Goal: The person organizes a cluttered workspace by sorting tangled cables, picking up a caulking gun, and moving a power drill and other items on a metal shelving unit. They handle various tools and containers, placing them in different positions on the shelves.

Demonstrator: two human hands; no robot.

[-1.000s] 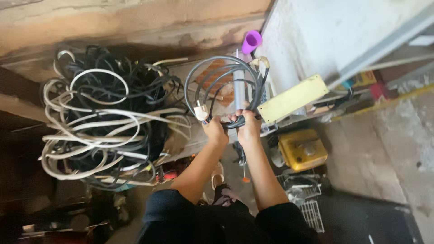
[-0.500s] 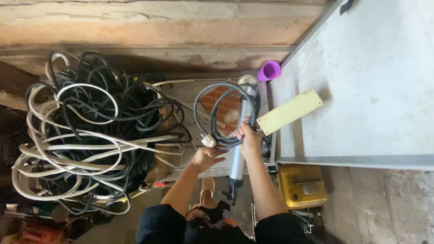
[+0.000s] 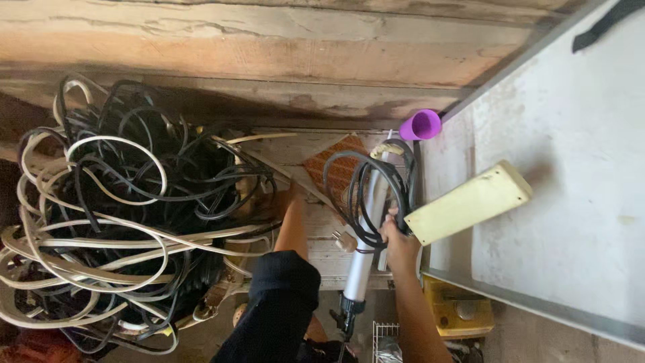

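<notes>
- The right hand [image 3: 398, 236] is clamped around a black cable coil [image 3: 366, 195], gripping it at the coil's lower right edge.
- The coil hangs in front of a grey tube [image 3: 368, 228], a caulk-gun-like tool that runs from the wooden shelf down to a dark trigger end near the bottom of the view.
- A pale plug [image 3: 344, 240] dangles at the coil's lower left.
- The left hand [image 3: 292, 196] reaches up toward the big tangle of cables [image 3: 127, 215]; its fingers are hidden behind the wires, so I cannot tell whether they are apart or together. A dark sleeve [image 3: 282, 296] covers the arm lower down.
- A cream, oblong power strip [image 3: 470, 202] lies tilted just beside the right hand, touching the coil's edge.
- A purple cup-shaped cap [image 3: 421, 125] sits above the coil, at the edge of a white panel [image 3: 571, 168].
- A brown woven square [image 3: 339, 168] lies behind the coil on the shelf [image 3: 316, 222].
- A yellow box [image 3: 457, 312] sits below the panel, near a wire basket [image 3: 386, 339].
- The tangle mixes black and cream cables, heaped at left.
- Rough, weathered wooden beams [image 3: 269, 47] run across the top.
</notes>
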